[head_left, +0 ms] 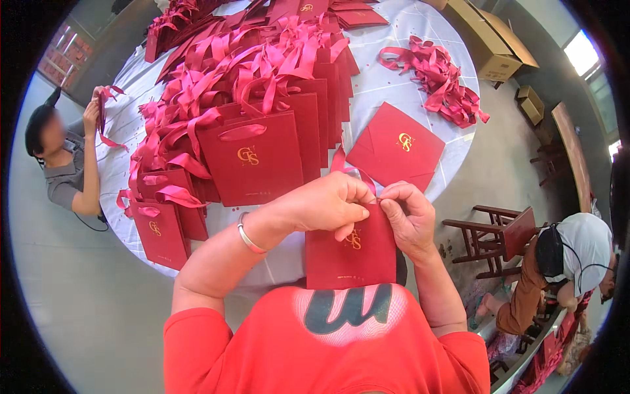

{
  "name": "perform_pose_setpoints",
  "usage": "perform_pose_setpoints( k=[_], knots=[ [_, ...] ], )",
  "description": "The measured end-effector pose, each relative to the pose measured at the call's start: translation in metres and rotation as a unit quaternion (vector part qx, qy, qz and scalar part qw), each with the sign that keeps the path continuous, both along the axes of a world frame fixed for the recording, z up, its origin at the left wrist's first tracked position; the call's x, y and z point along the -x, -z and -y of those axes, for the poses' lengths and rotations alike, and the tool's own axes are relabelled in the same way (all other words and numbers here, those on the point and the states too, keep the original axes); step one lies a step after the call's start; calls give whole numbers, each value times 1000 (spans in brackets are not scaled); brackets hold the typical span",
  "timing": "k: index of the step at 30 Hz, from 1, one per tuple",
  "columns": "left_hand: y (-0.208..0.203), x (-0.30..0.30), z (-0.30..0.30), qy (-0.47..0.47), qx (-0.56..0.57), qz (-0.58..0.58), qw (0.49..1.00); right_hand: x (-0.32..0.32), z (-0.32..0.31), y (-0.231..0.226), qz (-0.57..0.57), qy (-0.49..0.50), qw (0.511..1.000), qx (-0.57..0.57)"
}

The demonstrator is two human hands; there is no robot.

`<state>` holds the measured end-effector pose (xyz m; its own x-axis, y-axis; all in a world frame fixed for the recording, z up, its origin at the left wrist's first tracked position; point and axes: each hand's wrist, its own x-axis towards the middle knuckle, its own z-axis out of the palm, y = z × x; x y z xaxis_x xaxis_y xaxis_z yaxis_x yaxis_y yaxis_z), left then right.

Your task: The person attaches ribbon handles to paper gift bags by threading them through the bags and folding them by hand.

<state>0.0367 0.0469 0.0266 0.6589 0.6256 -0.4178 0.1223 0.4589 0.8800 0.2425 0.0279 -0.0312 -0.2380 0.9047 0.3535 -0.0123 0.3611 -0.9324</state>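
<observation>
A red paper gift bag (pixel 348 262) with a gold emblem lies in front of me at the table's near edge. At its top edge, the fingers of my left hand (pixel 335 200) are pinched together by a pink ribbon (pixel 339 161) that runs up past them. My right hand (pixel 412 213) pinches at the same top edge, close to the left fingertips. What lies between the fingers of each hand is mostly hidden. Just beyond my hands rests a flat red bag (pixel 397 146). To the left stand rows of red bags (pixel 252 157) with pink ribbon handles.
Loose pink ribbons (pixel 443 82) lie heaped on the white-covered round table (pixel 453 148). At the left, another person (pixel 69 154) handles ribbon. A wooden stool (pixel 495 240) and a bending person (pixel 571 262) are at the right. Cardboard boxes (pixel 489 39) stand at the back right.
</observation>
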Motion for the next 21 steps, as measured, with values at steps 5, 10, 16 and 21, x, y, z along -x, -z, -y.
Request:
perform_pose_setpoints(
  k=[5, 10, 16, 21],
  knots=[
    [-5, -2, 0, 14, -73, -72, 995, 1, 2, 0, -1, 8, 1000, 7],
    [0, -3, 1, -7, -64, -103, 993, 0, 10, -24, 133, 126, 963, -200],
    [-2, -4, 1, -27, -47, -99, 994, -1, 19, -27, 182, 114, 953, -216],
    [-11, -6, 4, -37, -49, -95, 994, 2, 17, -25, 212, 117, 944, -224]
  ],
)
